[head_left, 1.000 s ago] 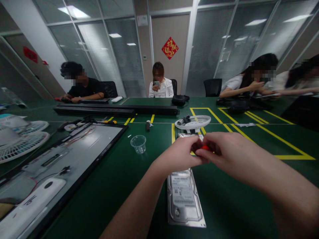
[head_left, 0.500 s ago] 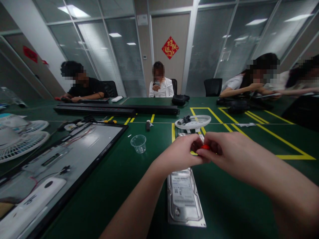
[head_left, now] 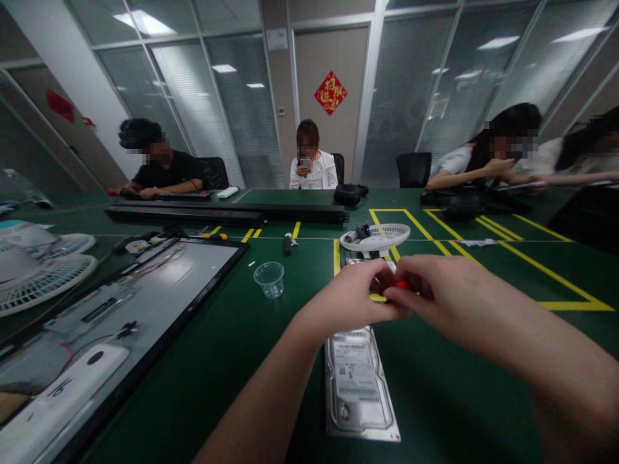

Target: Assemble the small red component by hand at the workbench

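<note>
My left hand (head_left: pixel 360 288) and my right hand (head_left: pixel 432 287) meet at the fingertips above the green table (head_left: pixel 271 348). Both are closed around a small red object (head_left: pixel 401 285); fingers cover most of it, so its kind cannot be made out. Below and behind the hands lies a silver hard drive (head_left: pixel 360 386), label side up, its near end toward me. Another silver piece (head_left: pixel 370 263) shows partly just beyond my fingers. To the left of my left hand stands a small clear plastic cup (head_left: pixel 269 280).
An opened flat panel (head_left: pixel 164 290) with a white remote-like bar (head_left: pixel 68 393) fills the left. White fan grilles (head_left: pixel 48 283) lie beyond it. A white grille dish (head_left: pixel 382 238) and long black bars (head_left: pixel 227 212) are farther back. Several people sit across the table.
Both hands have stayed in nearly the same place, the fingertips and the red object shifting very slightly right. Less of the red object seems to show.
</note>
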### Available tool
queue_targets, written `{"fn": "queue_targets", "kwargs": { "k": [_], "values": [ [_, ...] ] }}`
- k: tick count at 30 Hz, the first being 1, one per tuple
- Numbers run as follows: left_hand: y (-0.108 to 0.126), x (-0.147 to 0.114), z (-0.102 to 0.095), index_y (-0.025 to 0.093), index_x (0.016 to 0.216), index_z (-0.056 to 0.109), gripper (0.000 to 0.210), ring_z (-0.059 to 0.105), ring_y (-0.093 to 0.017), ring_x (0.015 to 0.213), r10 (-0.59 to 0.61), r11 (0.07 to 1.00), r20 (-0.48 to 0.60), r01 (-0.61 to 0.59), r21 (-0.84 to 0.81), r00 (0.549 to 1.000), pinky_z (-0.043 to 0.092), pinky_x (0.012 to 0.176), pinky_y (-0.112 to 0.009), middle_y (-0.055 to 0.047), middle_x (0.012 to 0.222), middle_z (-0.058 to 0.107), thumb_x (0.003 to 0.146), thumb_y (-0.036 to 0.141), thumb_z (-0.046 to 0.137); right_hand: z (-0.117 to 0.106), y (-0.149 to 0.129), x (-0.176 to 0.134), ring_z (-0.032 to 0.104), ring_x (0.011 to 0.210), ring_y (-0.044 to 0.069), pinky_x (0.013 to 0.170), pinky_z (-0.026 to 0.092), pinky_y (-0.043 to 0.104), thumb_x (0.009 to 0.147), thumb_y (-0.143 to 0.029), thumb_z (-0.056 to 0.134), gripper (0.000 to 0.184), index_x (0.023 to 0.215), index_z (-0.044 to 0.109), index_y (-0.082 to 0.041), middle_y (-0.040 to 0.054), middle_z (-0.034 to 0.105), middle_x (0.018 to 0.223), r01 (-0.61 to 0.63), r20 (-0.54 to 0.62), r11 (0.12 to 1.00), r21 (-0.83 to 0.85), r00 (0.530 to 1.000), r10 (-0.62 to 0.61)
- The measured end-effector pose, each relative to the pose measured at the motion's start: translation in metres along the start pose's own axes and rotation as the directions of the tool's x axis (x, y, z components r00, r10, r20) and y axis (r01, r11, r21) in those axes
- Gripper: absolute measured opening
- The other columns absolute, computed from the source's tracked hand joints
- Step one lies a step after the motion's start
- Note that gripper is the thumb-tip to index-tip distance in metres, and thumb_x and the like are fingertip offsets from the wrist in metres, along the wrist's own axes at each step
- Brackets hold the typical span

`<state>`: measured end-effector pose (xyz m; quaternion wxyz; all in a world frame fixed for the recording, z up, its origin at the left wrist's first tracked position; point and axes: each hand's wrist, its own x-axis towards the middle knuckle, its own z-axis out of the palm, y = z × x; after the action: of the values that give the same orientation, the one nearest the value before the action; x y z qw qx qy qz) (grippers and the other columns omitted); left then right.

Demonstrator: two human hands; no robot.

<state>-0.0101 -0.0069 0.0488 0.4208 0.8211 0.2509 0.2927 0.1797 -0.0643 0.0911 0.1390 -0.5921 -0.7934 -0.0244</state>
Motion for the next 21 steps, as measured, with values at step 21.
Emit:
{"fn": "queue_targets", "kwargs": {
  "k": [21],
  "values": [
    [-0.0017,-0.0001,0.0013,0.015,0.105,0.070,0.023,0.071,-0.021,0.094,0.021,1.000,0.015,-0.021,-0.011,1.000,0.056,0.084,-0.033,-0.008,0.105,0.077,0.082,0.013,0.072,-0.0030,-0.0033,-0.0032,0.072,0.079,0.025,0.066,0.049,0.036,0.095,-0.028,0.072,0.014,0.108,0.077,-0.025,0.0067,0.079,0.098,0.057,-0.027,0.996,0.073,0.998,-0.055]
  ]
}}
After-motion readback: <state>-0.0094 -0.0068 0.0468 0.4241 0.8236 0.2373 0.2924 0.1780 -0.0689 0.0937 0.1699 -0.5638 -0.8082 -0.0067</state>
